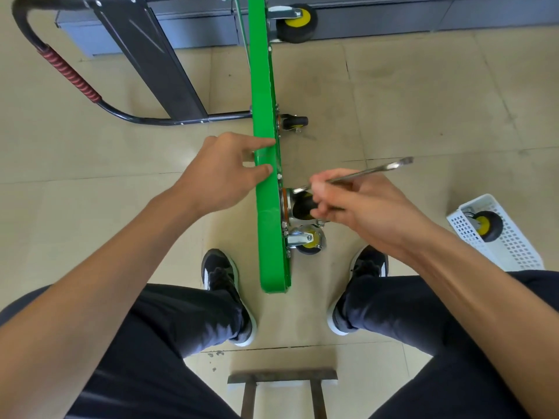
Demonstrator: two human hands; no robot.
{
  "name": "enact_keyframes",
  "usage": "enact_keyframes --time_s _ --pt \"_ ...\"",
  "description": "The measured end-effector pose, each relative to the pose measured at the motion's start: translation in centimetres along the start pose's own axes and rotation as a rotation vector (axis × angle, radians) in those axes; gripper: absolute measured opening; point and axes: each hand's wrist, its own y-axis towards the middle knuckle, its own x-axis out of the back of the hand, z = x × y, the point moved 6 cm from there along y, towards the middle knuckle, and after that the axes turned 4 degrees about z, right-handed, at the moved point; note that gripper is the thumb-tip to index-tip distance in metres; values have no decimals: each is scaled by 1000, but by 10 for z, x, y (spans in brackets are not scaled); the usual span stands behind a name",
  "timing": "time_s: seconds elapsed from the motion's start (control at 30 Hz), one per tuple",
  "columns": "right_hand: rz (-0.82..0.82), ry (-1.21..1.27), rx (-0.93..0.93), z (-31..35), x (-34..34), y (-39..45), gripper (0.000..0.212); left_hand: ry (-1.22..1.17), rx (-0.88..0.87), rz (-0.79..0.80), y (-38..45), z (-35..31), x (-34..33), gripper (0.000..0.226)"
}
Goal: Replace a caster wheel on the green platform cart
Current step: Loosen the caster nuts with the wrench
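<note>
Nearest, a caster wheel (pixel 308 241) is sitting bolted under the green platform cart (pixel 267 164), which is standing on edge between the person's shoes. The right hand (pixel 360 207) is curling its fingers around a wrench (pixel 363 173) at the next caster. The left hand (pixel 223 173) is pinching the deck edge. Farther right, a spare caster (pixel 485 226) is lying in a white basket (pixel 511 246).

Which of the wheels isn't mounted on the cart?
The wheel in the white basket on the floor at right, black with a yellow hub. The others are all bolted to the green cart.
</note>
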Motion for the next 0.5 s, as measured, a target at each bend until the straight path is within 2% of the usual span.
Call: enact_keyframes --time_s 0.1,0.17,0.2,0.33,0.5 --pt "-118 -496 86 18 6 13 34 -39 -17 2 16 1 2 50" --pt "-79 -768 82 31 3 24 30 -51 -27 -4 22 3 4 52" --pt "-53 -829 72 35 2 31 25 -67 -28 -1 24 3 5 53" --pt "10 -745 94 48 2 52 8 -140 -16 6 29 8 4 54" --pt "44 -734 183 57 1 62 8 -119 -6 -13 27 12 3 53"
